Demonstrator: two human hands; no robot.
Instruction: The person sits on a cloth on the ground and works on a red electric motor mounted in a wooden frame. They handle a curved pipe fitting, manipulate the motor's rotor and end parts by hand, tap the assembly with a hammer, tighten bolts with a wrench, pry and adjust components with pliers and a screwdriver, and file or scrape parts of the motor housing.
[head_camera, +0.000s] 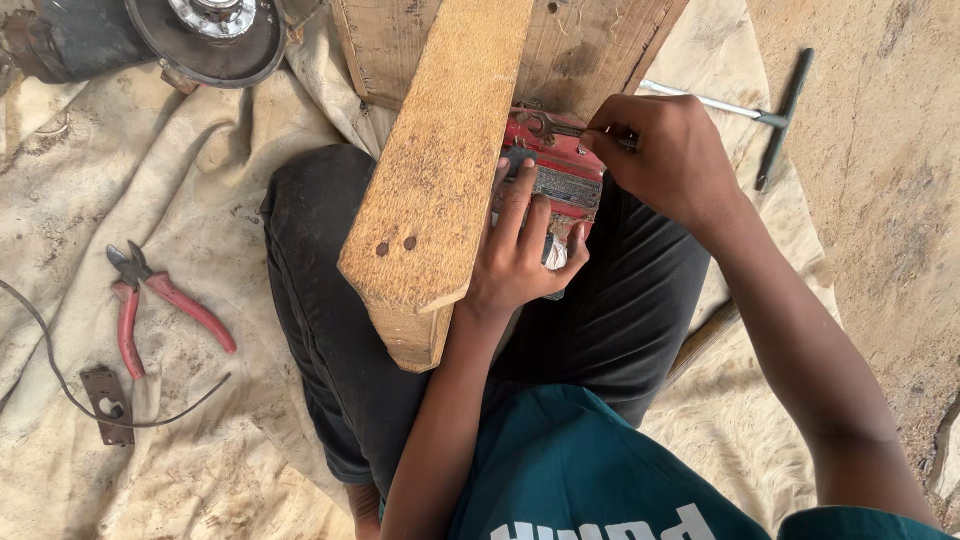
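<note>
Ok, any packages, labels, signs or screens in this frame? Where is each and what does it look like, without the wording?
Label plate: on the red device on the person's lap, between the left hand and right hand; a rectangular grey-silver strip, worn.
Shirt print: bottom edge, on the teal shirt; white block lettering, partly cut off.
No packages, signs or screens in view.

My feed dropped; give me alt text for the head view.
Seated person's left hand steadies a red metal device on their lap beside a wooden plank, while the right hand pinches something small at its top. Red-handled pliers lie on the cloth at left.
</note>
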